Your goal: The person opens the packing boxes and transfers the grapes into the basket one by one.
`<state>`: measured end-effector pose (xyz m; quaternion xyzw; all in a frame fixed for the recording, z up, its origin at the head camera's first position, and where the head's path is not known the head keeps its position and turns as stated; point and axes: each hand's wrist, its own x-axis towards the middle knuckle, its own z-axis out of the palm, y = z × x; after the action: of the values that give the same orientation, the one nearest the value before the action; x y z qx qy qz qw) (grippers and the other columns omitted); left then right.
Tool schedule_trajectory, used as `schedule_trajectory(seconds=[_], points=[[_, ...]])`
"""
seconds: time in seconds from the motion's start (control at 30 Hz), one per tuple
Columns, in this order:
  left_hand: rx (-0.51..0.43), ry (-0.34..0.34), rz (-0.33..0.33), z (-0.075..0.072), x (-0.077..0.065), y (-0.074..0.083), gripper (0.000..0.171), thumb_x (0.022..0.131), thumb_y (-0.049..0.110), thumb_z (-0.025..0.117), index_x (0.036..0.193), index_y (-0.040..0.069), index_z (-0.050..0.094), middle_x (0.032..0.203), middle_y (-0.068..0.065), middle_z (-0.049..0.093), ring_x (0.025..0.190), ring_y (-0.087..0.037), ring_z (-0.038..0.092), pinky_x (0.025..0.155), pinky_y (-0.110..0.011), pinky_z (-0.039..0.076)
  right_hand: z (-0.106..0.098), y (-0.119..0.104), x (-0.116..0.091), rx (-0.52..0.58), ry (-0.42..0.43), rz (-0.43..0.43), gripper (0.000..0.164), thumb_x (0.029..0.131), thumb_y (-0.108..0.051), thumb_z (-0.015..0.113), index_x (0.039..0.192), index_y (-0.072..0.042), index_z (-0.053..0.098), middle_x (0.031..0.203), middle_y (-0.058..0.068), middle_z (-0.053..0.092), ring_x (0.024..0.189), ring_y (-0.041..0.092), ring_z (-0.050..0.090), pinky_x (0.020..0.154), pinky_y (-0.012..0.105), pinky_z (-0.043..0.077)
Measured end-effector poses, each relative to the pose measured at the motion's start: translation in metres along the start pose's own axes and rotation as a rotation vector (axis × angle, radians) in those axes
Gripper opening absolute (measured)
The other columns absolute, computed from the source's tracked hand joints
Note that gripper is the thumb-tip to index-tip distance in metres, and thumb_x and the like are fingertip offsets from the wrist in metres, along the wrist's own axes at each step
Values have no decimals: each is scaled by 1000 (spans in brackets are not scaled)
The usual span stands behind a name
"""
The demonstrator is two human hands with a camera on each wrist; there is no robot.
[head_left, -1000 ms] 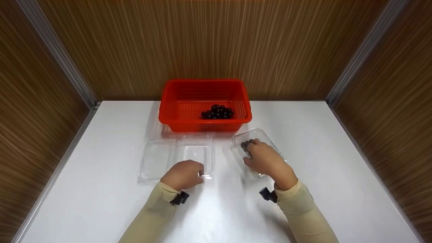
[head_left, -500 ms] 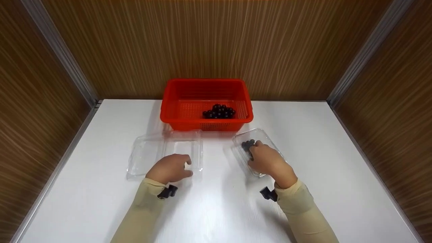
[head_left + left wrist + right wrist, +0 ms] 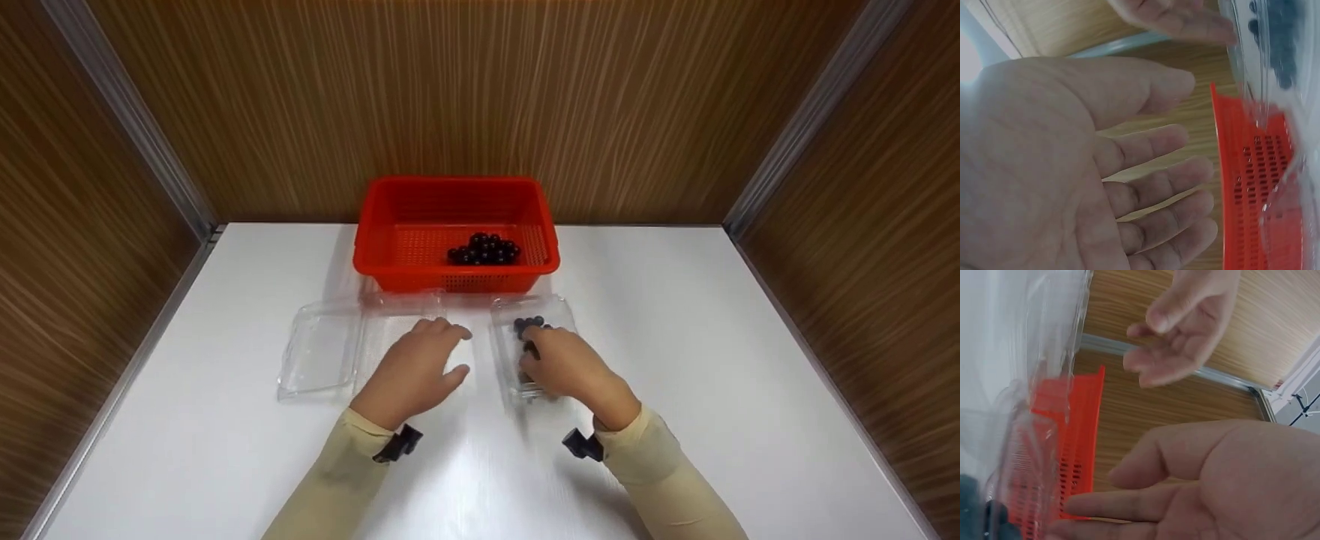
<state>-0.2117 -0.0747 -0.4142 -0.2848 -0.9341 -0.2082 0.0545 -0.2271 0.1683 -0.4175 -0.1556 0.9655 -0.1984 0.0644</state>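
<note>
Fingers and thumb spread apart, my left hand [image 3: 411,371] hovers over the right half of an open clear plastic box [image 3: 322,349], partly hiding it. In the left wrist view its palm and straight fingers hold nothing. My right hand [image 3: 566,364] reaches over a second clear plastic box [image 3: 501,337], its fingertips by the dark grapes [image 3: 529,323] inside. The right wrist view shows the right fingers [image 3: 1123,504] extended and the thumb apart from them. The hand covers much of this box in the head view.
A red perforated basket [image 3: 409,283] stands behind both boxes, against the wood-grain back wall [image 3: 465,90]. More dark grapes [image 3: 486,250] lie in its right part. Wood-grain panels rise on either side of the white table [image 3: 660,300].
The left box slid left and away, then my left hand left its edge and moved right, spreading. The right box turned straighter and shifted left, with my right hand moving along.
</note>
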Motion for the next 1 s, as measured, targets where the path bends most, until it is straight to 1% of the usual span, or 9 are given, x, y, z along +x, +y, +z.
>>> schedule_trajectory(seconds=[0.17,0.3,0.37,0.47,0.53,0.63,0.73,0.87,1.0], points=[[8,-20,33,21,5,11,45,94,24,76,133,5,63,121,-13,64,109,-31,61,91,-43,56,3,-3,-2,127,-31,-131,27,96,-9,62,122,-1,64,90,7,63,78,21,58,77,40,52],[-6,-50,32,33,8,18,59,94,33,76,143,6,56,137,-15,58,124,-34,57,101,-46,53,-7,2,-8,116,-51,-241,26,96,-8,64,120,0,67,106,10,69,94,26,63,90,47,54],[-16,-66,20,38,9,19,67,93,38,77,148,8,52,146,-17,53,133,-35,52,105,-49,50,-14,5,-9,58,-8,-204,21,95,-10,66,114,-1,70,106,11,70,97,29,66,92,49,54],[-39,-88,4,45,12,20,80,90,44,79,156,13,45,157,-18,43,144,-37,42,108,-53,47,-19,11,-11,-57,41,-43,25,95,-17,68,112,2,70,104,15,70,96,33,68,88,52,56],[-51,-101,6,49,14,20,85,89,46,80,158,15,43,162,-19,37,148,-39,37,108,-55,48,-21,13,-11,-137,4,68,30,96,-21,67,111,5,68,103,18,69,93,35,68,85,53,57],[-42,-124,15,52,15,18,83,88,42,82,158,18,45,164,-20,34,149,-40,36,106,-54,49,-19,15,-8,-207,-98,157,34,98,-25,64,110,6,68,101,20,69,87,34,67,82,54,57],[6,-133,25,51,15,15,72,88,36,83,151,16,55,158,-20,44,141,-39,48,103,-51,53,-15,14,-5,-206,-154,176,32,98,-26,62,107,4,69,96,17,70,81,30,65,80,53,56],[42,-120,11,46,14,10,54,87,30,85,134,11,67,143,-20,58,123,-37,61,97,-48,56,-12,13,-3,-161,-162,172,31,98,-29,64,107,0,69,94,13,70,81,29,64,81,52,55],[14,-126,-30,42,15,10,47,82,29,89,120,8,69,142,-21,56,122,-37,59,95,-47,57,-10,15,-5,-133,-155,141,28,96,-28,64,105,-1,67,93,12,69,82,30,64,80,52,54]])
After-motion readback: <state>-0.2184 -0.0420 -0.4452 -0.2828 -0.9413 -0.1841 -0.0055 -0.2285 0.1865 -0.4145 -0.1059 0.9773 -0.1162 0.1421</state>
